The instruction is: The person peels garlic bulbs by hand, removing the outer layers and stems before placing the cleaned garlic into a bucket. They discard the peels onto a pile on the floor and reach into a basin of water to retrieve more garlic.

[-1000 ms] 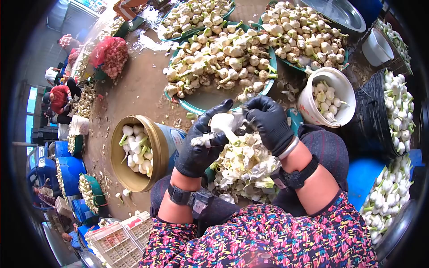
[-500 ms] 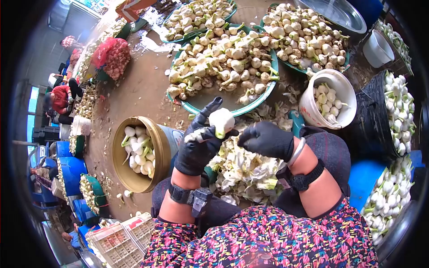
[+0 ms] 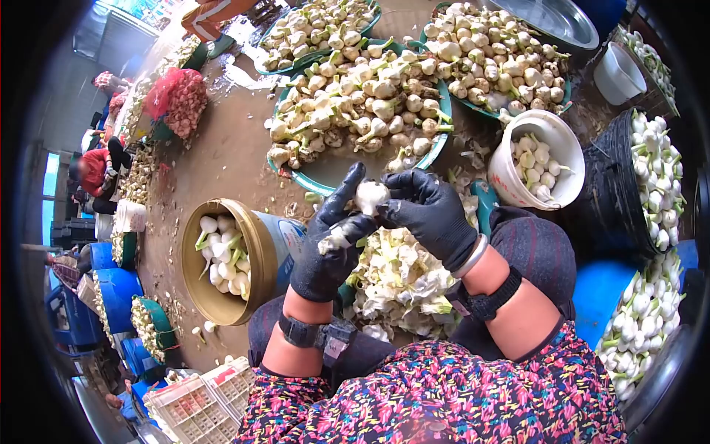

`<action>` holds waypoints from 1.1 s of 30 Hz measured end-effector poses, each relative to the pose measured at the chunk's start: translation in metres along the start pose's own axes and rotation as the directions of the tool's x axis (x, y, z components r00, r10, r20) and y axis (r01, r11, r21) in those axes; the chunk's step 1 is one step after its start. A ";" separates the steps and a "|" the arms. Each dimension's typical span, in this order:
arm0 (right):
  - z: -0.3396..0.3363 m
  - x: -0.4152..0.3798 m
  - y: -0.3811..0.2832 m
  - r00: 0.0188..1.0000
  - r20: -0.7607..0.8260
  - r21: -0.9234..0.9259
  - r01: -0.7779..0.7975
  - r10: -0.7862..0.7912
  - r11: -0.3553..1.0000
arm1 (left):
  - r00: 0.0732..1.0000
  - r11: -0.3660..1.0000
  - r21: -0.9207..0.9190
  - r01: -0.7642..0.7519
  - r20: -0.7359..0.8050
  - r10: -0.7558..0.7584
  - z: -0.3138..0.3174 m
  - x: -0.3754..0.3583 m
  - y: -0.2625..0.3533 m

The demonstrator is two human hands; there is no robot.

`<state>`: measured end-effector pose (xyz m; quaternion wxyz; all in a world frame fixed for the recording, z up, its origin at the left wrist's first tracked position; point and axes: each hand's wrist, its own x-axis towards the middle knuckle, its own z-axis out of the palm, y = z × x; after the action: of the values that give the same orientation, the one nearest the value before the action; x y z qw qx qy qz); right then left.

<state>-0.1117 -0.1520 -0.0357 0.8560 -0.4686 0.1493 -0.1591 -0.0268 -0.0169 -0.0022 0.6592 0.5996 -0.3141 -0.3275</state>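
Note:
A white garlic bulb (image 3: 371,197) is held up between both of my gloved hands. My left hand (image 3: 331,240) grips its left side, with the fingers curled and a piece of pale peel clinging to the black glove. From the right, my right hand (image 3: 429,214) pinches at the bulb's edge; its fingertips partly hide that side. Below the hands lies a heap of pale peels (image 3: 403,277) between my knees. Just beyond is a wide green-rimmed tub (image 3: 314,181) piled with unpeeled garlic bulbs (image 3: 370,96).
A gold-rimmed bucket (image 3: 194,300) of peeled bulbs stands at left, a white bucket (image 3: 506,181) of bulbs at right. Farther right is a black basket (image 3: 606,185) full of white bulbs. A plastic crate (image 3: 203,399) lies at lower left. Several people sit at far left, including a person in red (image 3: 95,169).
My right hand has moved up and left, and its fingers now close on the bulb. In the left hand the bulb has turned, its green stem end no longer facing me.

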 end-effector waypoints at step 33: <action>0.003 -0.010 -0.002 0.808 0.273 -0.838 0.466 -0.523 0.284 | 0.975 0.962 -0.216 0.168 -0.106 -0.194 0.007 -0.001 -0.007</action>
<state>-0.1195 -0.1469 -0.0313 0.3920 -0.8558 0.0799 -0.3280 -0.0332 -0.0204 -0.0083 0.7034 0.5741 -0.1802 -0.3783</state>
